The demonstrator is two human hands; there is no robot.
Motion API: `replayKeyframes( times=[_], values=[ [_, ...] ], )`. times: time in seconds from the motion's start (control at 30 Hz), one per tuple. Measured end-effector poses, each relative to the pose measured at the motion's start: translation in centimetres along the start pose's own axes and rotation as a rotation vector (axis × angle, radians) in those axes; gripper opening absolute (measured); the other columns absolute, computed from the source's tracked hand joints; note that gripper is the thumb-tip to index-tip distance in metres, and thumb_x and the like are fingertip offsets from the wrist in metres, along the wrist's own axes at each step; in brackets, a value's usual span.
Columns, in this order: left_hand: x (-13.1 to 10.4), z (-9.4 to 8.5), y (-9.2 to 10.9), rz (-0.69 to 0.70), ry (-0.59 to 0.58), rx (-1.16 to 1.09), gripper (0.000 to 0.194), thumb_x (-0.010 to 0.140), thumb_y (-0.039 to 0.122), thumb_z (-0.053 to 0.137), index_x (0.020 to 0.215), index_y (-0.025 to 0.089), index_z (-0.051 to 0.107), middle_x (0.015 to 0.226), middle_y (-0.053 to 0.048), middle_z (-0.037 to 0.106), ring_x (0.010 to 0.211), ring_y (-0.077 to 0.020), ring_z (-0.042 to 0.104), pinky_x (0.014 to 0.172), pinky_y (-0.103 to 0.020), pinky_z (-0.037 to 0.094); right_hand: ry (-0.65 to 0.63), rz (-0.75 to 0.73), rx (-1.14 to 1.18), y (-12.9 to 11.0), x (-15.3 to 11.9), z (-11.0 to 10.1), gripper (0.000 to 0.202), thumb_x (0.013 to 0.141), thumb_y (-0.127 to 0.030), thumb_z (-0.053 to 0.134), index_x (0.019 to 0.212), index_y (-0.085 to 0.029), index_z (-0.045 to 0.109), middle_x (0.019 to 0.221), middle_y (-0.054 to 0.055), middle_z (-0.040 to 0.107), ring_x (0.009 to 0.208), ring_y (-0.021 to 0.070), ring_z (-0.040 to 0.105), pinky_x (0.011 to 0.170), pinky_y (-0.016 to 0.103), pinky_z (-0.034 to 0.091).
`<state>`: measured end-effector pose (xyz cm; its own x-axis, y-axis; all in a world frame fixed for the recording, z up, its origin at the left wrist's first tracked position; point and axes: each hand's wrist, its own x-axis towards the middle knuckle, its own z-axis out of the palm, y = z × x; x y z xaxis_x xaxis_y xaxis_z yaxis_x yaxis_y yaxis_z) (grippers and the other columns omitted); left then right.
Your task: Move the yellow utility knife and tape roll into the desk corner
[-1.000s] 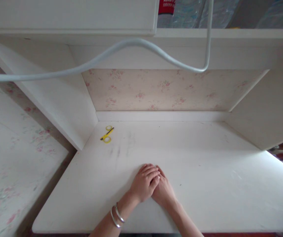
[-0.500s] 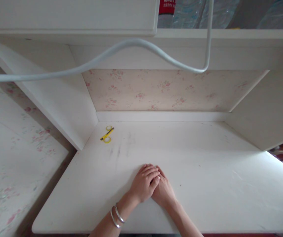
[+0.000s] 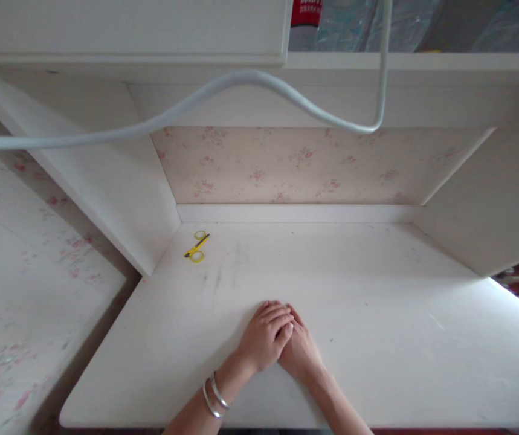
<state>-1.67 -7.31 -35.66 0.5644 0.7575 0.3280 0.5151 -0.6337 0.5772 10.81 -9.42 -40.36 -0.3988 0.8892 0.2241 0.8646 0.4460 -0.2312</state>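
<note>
My left hand (image 3: 266, 338), with two silver bangles (image 3: 214, 396) on its wrist, lies over my right hand (image 3: 302, 353) on the white desk (image 3: 399, 338), near the front edge. The left fingers are closed over the fingers of my right hand, whose own fingers are mostly hidden underneath. No object shows in either hand. Toward the back left of the desk, apart from the hands, lie a yellow and dark cutter-like tool (image 3: 197, 246) and two yellow rings (image 3: 196, 257), one on each side of it.
A white cable (image 3: 254, 77) crosses the upper view. Above the desk is a cabinet (image 3: 127, 30) with an open shelf (image 3: 422, 60) holding a red-labelled item (image 3: 305, 13) and clear plastic. White side panels (image 3: 105, 181) and flowered wallpaper (image 3: 304, 160) surround the back.
</note>
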Motion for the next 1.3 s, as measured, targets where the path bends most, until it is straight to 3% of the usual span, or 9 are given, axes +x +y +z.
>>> replayKeyframes(
  times=[1.3],
  values=[
    [-0.06,0.01,0.08,-0.01,0.014,0.012,0.03,0.094,0.025,0.038,0.113,0.025,0.061,0.121,0.0,0.062,0.117,-0.0146,0.051,0.11,-0.039,0.031,-0.002,0.002,0.006,-0.08,0.04,-0.3,0.061,0.083,-0.018,0.045,0.142,-0.02,0.032,0.137,0.006,0.048,0.126,0.0179,0.043,0.114,0.04,0.017]
  ],
)
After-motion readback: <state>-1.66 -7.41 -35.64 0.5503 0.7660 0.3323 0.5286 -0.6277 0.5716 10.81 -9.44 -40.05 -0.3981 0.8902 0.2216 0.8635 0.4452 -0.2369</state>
